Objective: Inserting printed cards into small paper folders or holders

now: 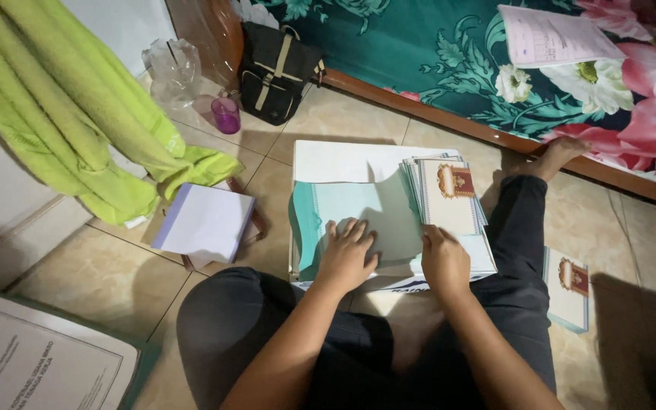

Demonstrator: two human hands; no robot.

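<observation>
Pale teal paper sheet (358, 212), curled over a white board (343, 161) on the tiled floor (343, 118), pressed flat under left hand (347, 254), fingers spread. Right hand (443, 258), at three o'clock, resting flat, grasping nothing, on fanned cream cards with red crests (449, 193). Purple cup (226, 115) at eleven o'clock; lime towel (77, 114) at ten.

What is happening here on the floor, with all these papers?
A person sits on the tiled floor with a pile of papers between the legs. The left hand lies flat on a pale green sheet, and the right hand rests at the lower edge of a stack of printed cards. One more card lies beside the right leg.
</observation>
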